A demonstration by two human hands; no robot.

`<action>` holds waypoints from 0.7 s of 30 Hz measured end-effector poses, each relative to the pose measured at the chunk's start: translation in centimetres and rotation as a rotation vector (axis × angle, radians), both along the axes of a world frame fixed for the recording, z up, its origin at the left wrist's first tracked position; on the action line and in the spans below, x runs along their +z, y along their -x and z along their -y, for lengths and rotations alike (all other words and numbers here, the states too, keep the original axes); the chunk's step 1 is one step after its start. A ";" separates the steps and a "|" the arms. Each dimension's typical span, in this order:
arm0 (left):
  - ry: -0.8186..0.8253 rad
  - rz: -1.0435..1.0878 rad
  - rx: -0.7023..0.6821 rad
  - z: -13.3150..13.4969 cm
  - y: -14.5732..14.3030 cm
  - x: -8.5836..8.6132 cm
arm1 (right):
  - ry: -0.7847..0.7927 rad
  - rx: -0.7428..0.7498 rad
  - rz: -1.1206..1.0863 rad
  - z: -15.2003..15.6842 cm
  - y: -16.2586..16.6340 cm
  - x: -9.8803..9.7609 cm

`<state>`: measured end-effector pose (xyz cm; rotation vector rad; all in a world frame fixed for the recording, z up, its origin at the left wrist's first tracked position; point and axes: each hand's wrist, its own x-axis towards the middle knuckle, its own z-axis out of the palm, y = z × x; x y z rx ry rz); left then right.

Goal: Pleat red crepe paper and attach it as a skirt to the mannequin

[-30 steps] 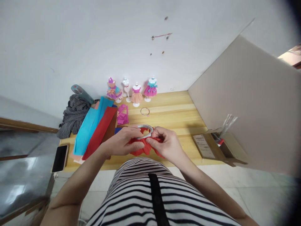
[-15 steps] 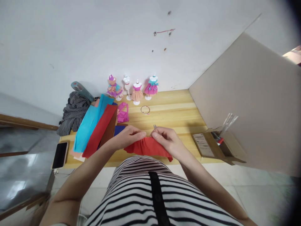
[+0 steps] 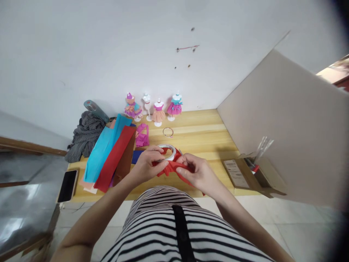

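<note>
Both hands meet over the near edge of the wooden table (image 3: 196,138). My left hand (image 3: 147,165) pinches a crumpled piece of red crepe paper (image 3: 170,168) and a roll of clear tape (image 3: 168,150) sits at its fingertips. My right hand (image 3: 196,171) is closed on the other side of the red paper, with a thin metal point, maybe a needle, showing at its fingers. The paper is bunched up between the two hands.
Sheets of blue and red paper (image 3: 109,153) lie at the left, a black phone (image 3: 66,181) beside them. Several small dress mannequins (image 3: 158,109) stand by the wall. A pink paper piece (image 3: 142,136), a thin ring (image 3: 168,131), a striped cloth (image 3: 84,134) and an open cardboard box (image 3: 251,171) are around.
Half a second ago the red paper was stretched flat between both hands; now it is bunched together again and the tape roll is back at my left fingertips.
</note>
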<state>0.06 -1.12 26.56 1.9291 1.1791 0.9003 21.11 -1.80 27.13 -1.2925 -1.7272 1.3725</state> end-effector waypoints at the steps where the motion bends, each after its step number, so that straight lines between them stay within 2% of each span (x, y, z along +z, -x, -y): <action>1: -0.077 0.001 0.010 0.0 0.1 -0.2 | -0.010 -0.003 -0.009 0.0 0.0 -0.1; 5: -0.283 0.007 0.024 0.0 0.1 -0.6 | -0.072 -0.036 -0.031 -0.2 0.1 -0.2; 9: -0.315 0.019 0.047 0.0 -0.2 -0.1 | -0.111 -0.041 -0.004 -0.2 0.6 0.4; 12: -0.313 0.062 0.090 0.1 -0.3 0.3 | -0.139 0.050 -0.015 -0.1 0.6 1.2; 17: -0.106 0.260 0.140 0.3 0.3 0.1 | -0.167 0.359 -0.033 0.0 0.2 2.1; 19: -0.021 0.369 0.135 0.3 0.6 -0.2 | -0.198 0.367 -0.056 0.1 0.2 2.1; 21: 0.018 0.464 0.118 0.2 0.6 -0.4 | -0.202 0.255 -0.110 0.2 0.4 1.7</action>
